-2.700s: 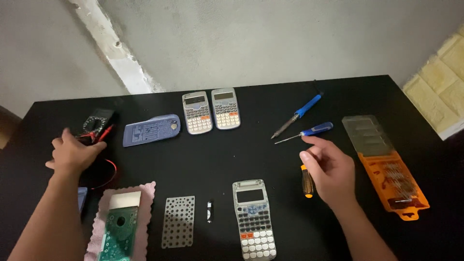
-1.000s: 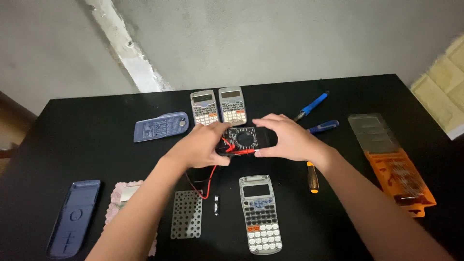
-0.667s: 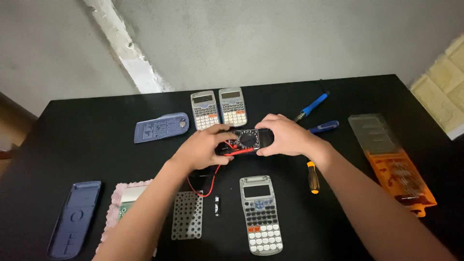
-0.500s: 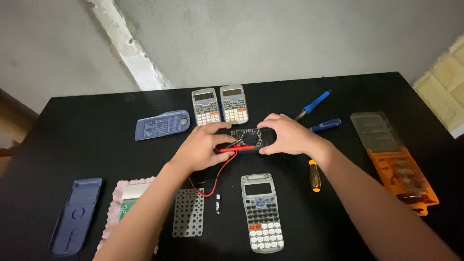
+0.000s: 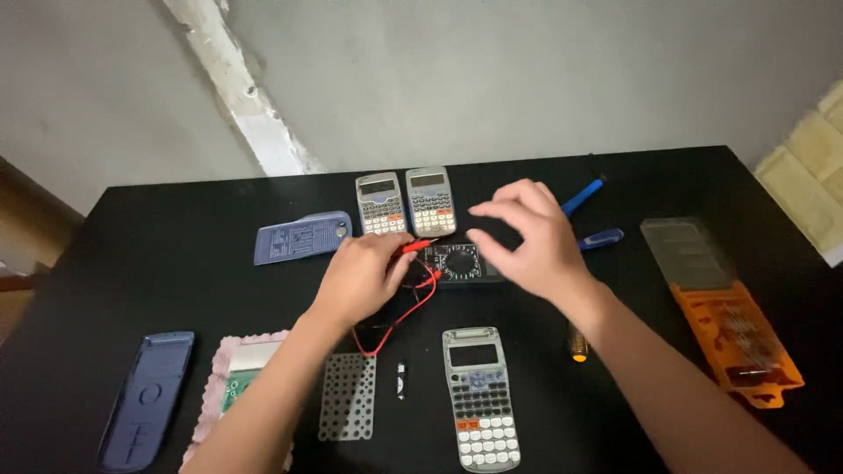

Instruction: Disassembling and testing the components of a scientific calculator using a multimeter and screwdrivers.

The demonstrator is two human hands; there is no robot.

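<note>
My left hand (image 5: 362, 279): fingers curled shut around the red probe (image 5: 411, 248), its tip pointing right across the top of the black multimeter (image 5: 457, 262). My right hand (image 5: 527, 239): raised just above the multimeter's right end, fingers spread and loosely bent, holding nothing. Multimeter: flat on the black desk (image 5: 176, 281) at its middle, round dial facing up, partly hidden by both hands. Red wire (image 5: 404, 316): looping from the meter down toward me, beneath my left wrist. Behind the meter: two grey calculators (image 5: 406, 202) side by side, upright. Left of them: a blue-grey calculator cover (image 5: 301, 237), lying aslant. Behind my right hand: two blue-handled screwdrivers (image 5: 590, 215), one above the other. Just right of my right forearm: an orange-tipped screwdriver (image 5: 576, 344), mostly hidden. Far right: an orange bit case (image 5: 736, 341) with its clear lid (image 5: 687, 253) swung open. Near edge, centre: a third grey calculator (image 5: 479, 397); beside it a small battery (image 5: 400, 381); then a grey perforated keypad sheet (image 5: 348, 397). Near left: a pink cloth (image 5: 219, 386) carrying a green circuit board (image 5: 234, 391); a dark blue calculator cover (image 5: 147, 399) at the far left.
</note>
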